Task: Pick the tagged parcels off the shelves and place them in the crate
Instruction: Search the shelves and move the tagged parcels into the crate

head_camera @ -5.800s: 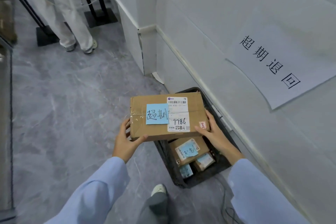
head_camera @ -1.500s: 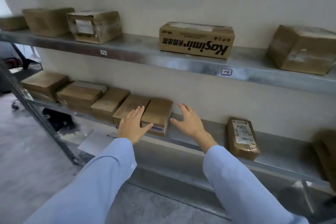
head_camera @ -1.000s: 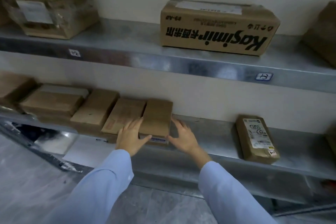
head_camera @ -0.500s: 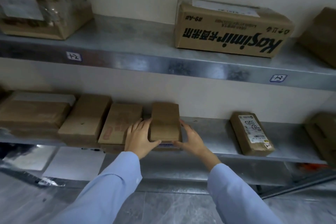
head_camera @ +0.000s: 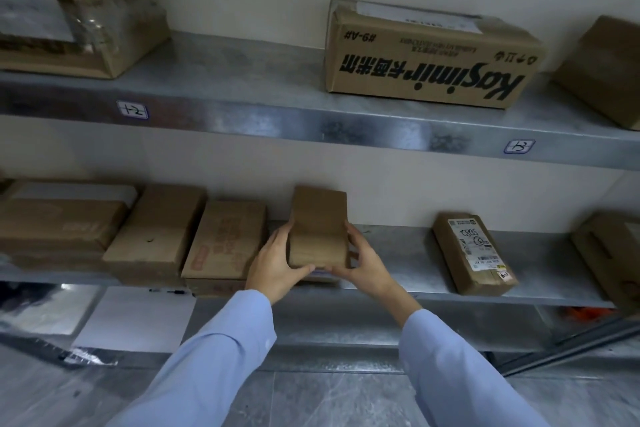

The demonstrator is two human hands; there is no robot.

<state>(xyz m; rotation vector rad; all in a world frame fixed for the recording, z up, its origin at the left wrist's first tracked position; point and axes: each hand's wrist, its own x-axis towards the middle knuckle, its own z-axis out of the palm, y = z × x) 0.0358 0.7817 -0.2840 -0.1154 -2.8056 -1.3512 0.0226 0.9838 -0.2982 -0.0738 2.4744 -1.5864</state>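
A small brown cardboard parcel (head_camera: 318, 225) sits at the front of the lower metal shelf (head_camera: 408, 256), its near end raised a little. My left hand (head_camera: 277, 265) grips its left side with the thumb under the front edge. My right hand (head_camera: 365, 265) grips its right side the same way. No tag shows on the face turned to me. The crate is out of view.
Several flat brown parcels (head_camera: 225, 243) lie in a row left of the held one. A labelled parcel (head_camera: 472, 253) lies to its right. The upper shelf (head_camera: 277, 121) carries a Kasimir carton (head_camera: 429, 55) and a taped box (head_camera: 76, 10). Grey floor below.
Earlier I held a tagged parcel over the crate. Since then I faced the shelves, and both hands have closed round the small parcel and tipped its near end up.
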